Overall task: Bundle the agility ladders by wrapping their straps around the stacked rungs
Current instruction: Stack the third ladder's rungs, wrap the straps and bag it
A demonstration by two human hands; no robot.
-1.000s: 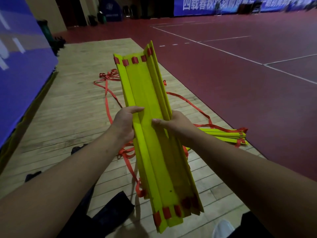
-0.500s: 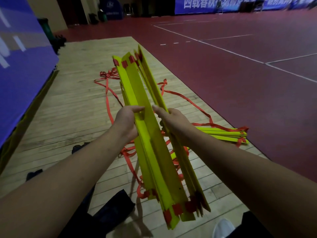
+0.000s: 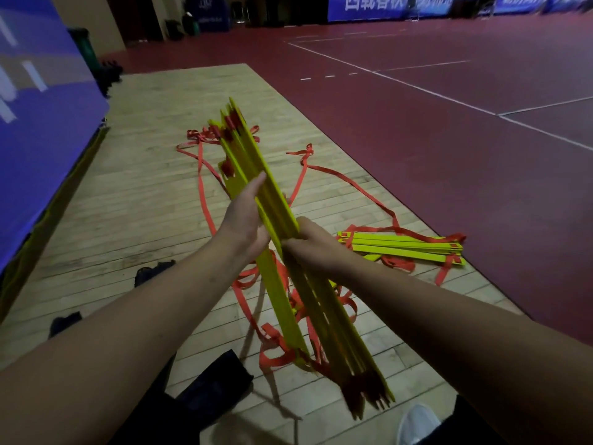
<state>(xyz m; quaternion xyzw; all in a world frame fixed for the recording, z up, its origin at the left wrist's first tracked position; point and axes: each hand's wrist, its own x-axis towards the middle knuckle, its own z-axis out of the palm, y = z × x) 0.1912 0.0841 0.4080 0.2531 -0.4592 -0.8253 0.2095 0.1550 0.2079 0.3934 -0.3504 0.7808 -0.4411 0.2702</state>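
"Rungs (image 3: pixel 279 300), head view: how will they handle?"

"Stiff, light, slick plastic slats, I'd judge, held slanting above the wooden floor (image 3: pixel 144 203). My left hand (image 3: pixel 245 220) presses flat-fingered on one side; my right hand (image 3: pixel 309 245) curls round mid-stack (best hold, they fan at the ends). The straps (image 3: pixel 274 359) trail limp and tangled underneath; a second ladder (image 3: pixel 401 248) and a dark bag (image 3: pixel 211 390) lie near, likely snags."

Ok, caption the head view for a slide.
Left hand and right hand hold stacked yellow rungs together, red straps trailing on the wooden floor.
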